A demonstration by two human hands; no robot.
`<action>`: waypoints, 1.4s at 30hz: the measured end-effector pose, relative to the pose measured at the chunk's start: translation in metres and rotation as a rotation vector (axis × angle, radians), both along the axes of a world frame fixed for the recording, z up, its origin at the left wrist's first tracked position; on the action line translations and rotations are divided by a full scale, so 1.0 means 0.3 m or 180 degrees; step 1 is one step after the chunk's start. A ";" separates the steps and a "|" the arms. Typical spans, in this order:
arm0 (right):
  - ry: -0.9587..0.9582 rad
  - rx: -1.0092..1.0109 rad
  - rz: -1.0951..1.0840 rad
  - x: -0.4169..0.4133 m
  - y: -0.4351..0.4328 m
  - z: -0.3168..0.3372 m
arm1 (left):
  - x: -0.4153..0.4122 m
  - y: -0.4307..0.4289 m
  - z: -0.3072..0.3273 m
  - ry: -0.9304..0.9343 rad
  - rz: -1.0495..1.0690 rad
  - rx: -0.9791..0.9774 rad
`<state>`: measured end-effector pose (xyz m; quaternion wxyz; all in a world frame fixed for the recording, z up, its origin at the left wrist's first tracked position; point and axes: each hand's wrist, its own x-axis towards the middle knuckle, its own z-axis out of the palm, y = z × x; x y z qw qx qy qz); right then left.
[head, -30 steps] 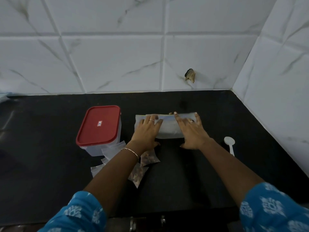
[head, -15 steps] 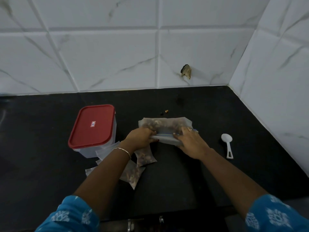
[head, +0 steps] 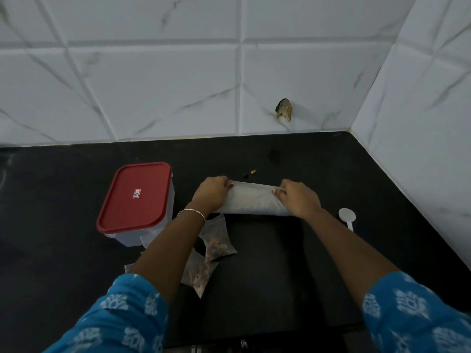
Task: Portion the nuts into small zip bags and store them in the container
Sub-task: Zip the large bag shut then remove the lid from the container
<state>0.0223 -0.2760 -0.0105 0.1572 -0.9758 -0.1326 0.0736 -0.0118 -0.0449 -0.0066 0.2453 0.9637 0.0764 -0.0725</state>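
A large clear nut bag [head: 252,201] lies rolled up on the black counter [head: 280,276]. My left hand [head: 211,193] grips its left end and my right hand [head: 298,200] grips its right end, fingers curled over the roll. Small zip bags with nuts [head: 216,242] lie under my left forearm, one more nut bag [head: 200,275] nearer to me. The clear container with a red lid [head: 136,197] stands shut at the left.
A white plastic spoon [head: 348,217] lies to the right of my right hand. Two loose nuts [head: 249,173] sit just behind the roll. Tiled walls close the back and the right side of the counter.
The big bag went from lying flat under my palms to folded and now rolled into a tight tube. Both hands moved to its ends and curled round it.
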 end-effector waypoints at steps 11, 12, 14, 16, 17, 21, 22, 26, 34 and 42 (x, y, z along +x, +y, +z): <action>0.0048 0.0213 -0.1052 0.011 0.002 -0.070 | 0.043 0.048 -0.057 0.0467 0.1189 -0.0240; 0.0256 0.0455 -0.1231 0.013 -0.007 -0.069 | 0.052 0.066 -0.050 0.0585 0.1220 -0.0489; 0.0692 0.0929 -0.1438 0.014 -0.029 -0.060 | 0.059 0.078 -0.026 0.0755 0.1201 -0.0825; 0.0957 0.1228 -0.1422 0.013 -0.049 -0.058 | 0.059 0.076 -0.023 0.0866 0.1124 -0.0941; 0.1021 0.1402 -0.1361 0.018 -0.057 -0.061 | 0.065 0.076 -0.032 0.0875 0.1089 -0.0921; 0.1048 0.2361 -0.1441 0.071 -0.046 -0.064 | 0.081 0.070 -0.036 0.0761 0.1004 -0.1054; 0.0870 0.2416 -0.1459 0.092 -0.040 -0.057 | 0.083 0.068 -0.032 0.0624 0.1055 -0.1174; 0.0223 0.2302 -0.1220 0.173 -0.008 0.007 | 0.101 0.045 -0.008 -0.0267 0.1360 -0.1715; -0.0188 0.1198 -0.0833 0.243 0.069 0.006 | 0.128 0.005 -0.031 -0.1341 0.1158 0.0184; -0.1128 -0.0414 0.0609 0.110 0.139 -0.099 | 0.075 -0.088 -0.133 -0.1452 -0.0085 0.1399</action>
